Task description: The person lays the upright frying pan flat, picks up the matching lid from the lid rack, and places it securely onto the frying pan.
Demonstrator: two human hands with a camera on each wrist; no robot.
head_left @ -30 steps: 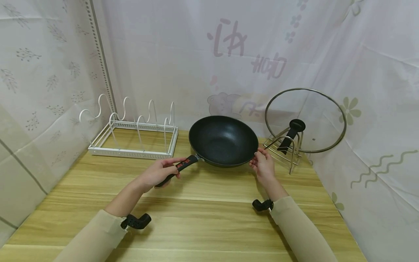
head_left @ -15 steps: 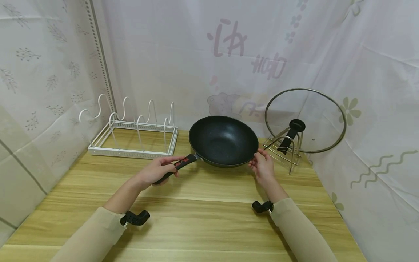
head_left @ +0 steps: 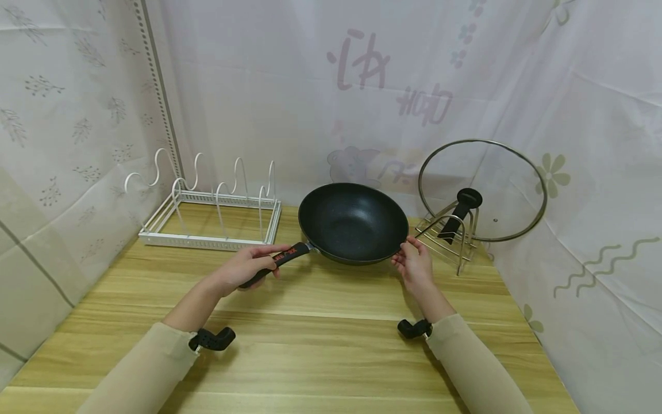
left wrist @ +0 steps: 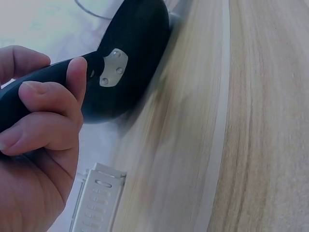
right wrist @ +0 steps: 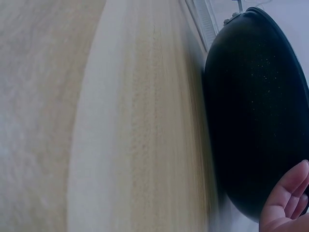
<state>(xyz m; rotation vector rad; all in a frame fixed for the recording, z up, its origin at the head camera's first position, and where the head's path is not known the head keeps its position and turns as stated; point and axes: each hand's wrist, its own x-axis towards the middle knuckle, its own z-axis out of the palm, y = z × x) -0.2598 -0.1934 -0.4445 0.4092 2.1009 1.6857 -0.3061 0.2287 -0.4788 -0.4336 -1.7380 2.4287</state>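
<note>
A black wok (head_left: 354, 221) stands at the middle back of the table, its bowl facing up and toward me. My left hand (head_left: 250, 267) grips its black handle (head_left: 292, 253), which carries red lettering and points to the front left. In the left wrist view, the fingers curl round the handle (left wrist: 46, 72) behind a riveted metal plate (left wrist: 114, 67). At the wok's right side my right hand (head_left: 415, 264) holds the rim, with the thumb near the edge and fingers tucked under it. The right wrist view shows this hand (right wrist: 289, 203) against the wok's dark outer wall (right wrist: 256, 106).
At the back left is a white pan rack (head_left: 207, 244) with several curved dividers. A large glass lid (head_left: 517, 190) with a black knob (head_left: 469, 198) leans upright in a small metal stand (head_left: 460, 253) at the right, close to my right hand. Printed curtains (head_left: 289, 86) surround the wooden table (head_left: 320, 345).
My left hand has shifted slightly left and up in the head view, and the wok's handle has swung a little with it. The bowl and my right hand stay almost in place.
</note>
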